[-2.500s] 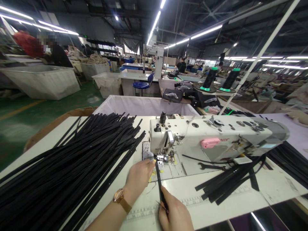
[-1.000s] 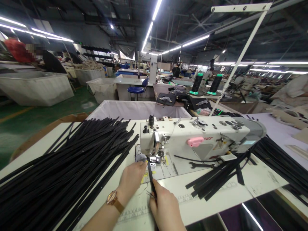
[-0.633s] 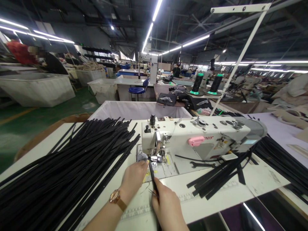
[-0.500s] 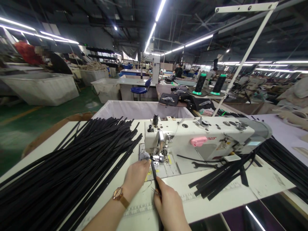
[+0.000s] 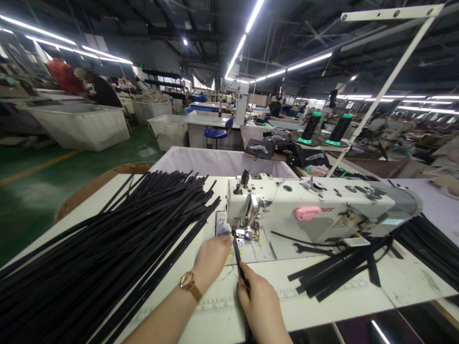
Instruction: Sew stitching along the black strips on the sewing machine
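A narrow black strip (image 5: 237,251) runs from under the presser foot (image 5: 244,234) of a white sewing machine (image 5: 276,198) toward me. Close beside the foot, my left hand (image 5: 212,258), with a watch on its wrist, has its fingertips pinched at the strip's left edge. Nearer to me, my right hand (image 5: 264,298) is closed around the same strip, thumb and forefinger gripping it. Thin metal points stick out by the right fingers; what tool they belong to is hidden in the palm. The strip's near end passes below the right hand.
A large pile of black strips (image 5: 118,239) covers the table's left side. Right of my hands lie a shorter bundle of strips (image 5: 333,272) and a wrench (image 5: 311,249). Two black thread cones (image 5: 310,128) stand behind the machine. A lined bin (image 5: 222,161) sits beyond the table.
The whole view has shifted, so machine, strips and hands appear farther right. Both hands keep their places on the strip; no clear movement of the strip shows.
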Demonstrator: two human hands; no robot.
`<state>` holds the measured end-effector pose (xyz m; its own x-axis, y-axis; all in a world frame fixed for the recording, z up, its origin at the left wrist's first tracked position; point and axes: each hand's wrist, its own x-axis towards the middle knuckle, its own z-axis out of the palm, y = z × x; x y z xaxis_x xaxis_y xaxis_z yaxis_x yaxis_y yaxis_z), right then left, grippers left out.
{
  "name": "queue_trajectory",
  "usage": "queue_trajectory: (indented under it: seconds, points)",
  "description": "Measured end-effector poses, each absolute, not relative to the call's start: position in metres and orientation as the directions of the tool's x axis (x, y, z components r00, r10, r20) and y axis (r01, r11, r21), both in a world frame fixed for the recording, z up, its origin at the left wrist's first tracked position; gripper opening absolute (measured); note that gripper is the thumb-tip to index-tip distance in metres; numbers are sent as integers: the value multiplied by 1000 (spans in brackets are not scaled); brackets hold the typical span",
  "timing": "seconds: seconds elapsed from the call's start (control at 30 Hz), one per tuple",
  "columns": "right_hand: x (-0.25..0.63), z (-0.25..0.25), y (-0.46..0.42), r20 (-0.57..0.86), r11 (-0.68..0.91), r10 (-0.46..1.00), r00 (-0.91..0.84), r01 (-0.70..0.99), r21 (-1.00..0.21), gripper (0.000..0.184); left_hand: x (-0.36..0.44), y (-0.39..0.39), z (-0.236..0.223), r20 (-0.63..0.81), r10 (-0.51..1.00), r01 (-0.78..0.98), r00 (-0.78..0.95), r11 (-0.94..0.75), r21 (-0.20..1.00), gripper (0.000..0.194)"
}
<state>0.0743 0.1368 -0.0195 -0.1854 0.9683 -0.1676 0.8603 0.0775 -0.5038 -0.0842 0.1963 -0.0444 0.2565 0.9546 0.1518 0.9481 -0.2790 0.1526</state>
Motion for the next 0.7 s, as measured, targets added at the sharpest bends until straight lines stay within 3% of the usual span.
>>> queue_trajectory:
  seconds: [0.7]
  points:
    - [76,-26,137,-149,89,970,-194,847,-524,49,-85,195,-45,164,947,940,275,-301,163,22]
